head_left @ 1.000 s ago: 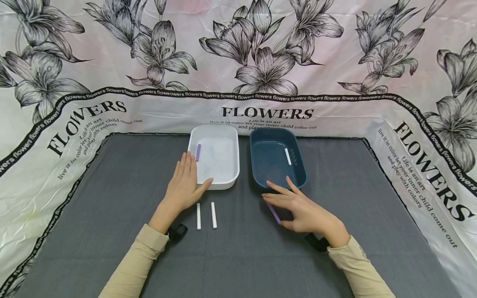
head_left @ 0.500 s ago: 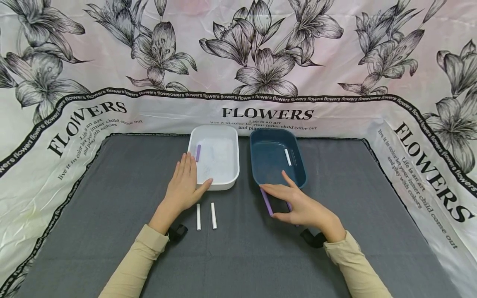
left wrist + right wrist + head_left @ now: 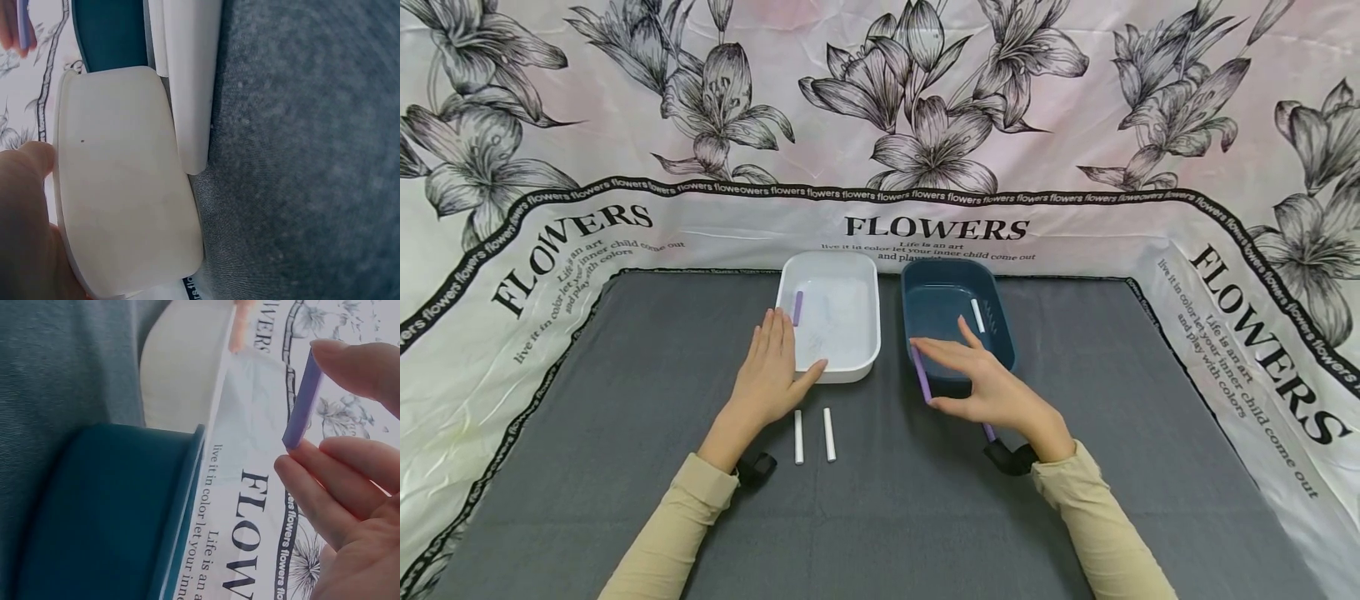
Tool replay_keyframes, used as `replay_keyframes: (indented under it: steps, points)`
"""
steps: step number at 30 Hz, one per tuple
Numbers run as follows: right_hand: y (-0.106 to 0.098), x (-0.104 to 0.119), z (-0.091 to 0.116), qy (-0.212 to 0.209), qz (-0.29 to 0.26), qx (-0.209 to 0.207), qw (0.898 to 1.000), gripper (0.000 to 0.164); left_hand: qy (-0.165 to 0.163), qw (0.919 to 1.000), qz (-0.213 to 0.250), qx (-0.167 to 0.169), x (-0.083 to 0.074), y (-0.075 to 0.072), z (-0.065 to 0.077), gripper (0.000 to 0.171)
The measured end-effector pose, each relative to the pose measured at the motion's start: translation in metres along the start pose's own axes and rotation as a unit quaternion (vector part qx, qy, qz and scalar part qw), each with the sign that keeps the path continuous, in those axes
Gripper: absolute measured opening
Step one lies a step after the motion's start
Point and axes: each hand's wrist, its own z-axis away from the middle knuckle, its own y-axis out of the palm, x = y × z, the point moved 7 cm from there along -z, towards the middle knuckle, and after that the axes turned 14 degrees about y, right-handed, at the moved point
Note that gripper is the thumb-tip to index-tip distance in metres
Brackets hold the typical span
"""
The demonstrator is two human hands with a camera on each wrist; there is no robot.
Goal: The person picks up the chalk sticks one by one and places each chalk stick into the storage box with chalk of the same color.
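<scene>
My right hand (image 3: pixel 992 387) pinches a purple chalk stick (image 3: pixel 921 375) by its two ends, thumb at one end and fingertips at the other. In the right wrist view this purple chalk (image 3: pixel 304 403) shows above the level of the blue tub's rim. My left hand (image 3: pixel 767 362) lies with straight fingers along the left side of the white tub (image 3: pixel 838 373), its thumb at the near rim. Inside that tub lies a purple chalk piece (image 3: pixel 798 308). A white chalk piece (image 3: pixel 977 315) lies in the dark blue tub (image 3: pixel 925 292), whose near end my right hand overlaps.
Two white chalk sticks, a left one (image 3: pixel 799 437) and a right one (image 3: pixel 830 435), lie on the grey cloth (image 3: pixel 865 525) before the white tub. Another purple stick (image 3: pixel 989 432) shows partly under my right wrist. A flower-printed sheet (image 3: pixel 760 225) rises behind the tubs.
My right hand has taken up a purple chalk stick from the cloth and moved forward and left with it, to the blue tub's near left corner. The left hand stays in place.
</scene>
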Motion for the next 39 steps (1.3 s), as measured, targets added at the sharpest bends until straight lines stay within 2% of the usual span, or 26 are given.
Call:
replay_keyframes:
  steps: [4,14,24,39]
  points:
    - [-0.002,-0.003,-0.011,0.014,-0.004,-0.007,1.0,0.074,0.001,1.0,0.0,0.002,-0.001,0.0,0.0,0.097]
    - [-0.004,-0.006,-0.04,0.086,-0.025,-0.016,0.996,0.076,0.0,1.0,0.004,-0.003,0.0,0.0,0.002,0.097]
    - [-0.006,0.003,-0.071,0.073,-0.044,-0.032,0.996,0.074,0.001,0.9999,0.014,-0.001,0.001,0.002,0.001,0.097]
    - [0.0,-0.006,-0.13,0.103,-0.064,-0.016,0.993,0.071,-0.002,0.9998,0.02,0.005,-0.001,-0.001,0.002,0.096]
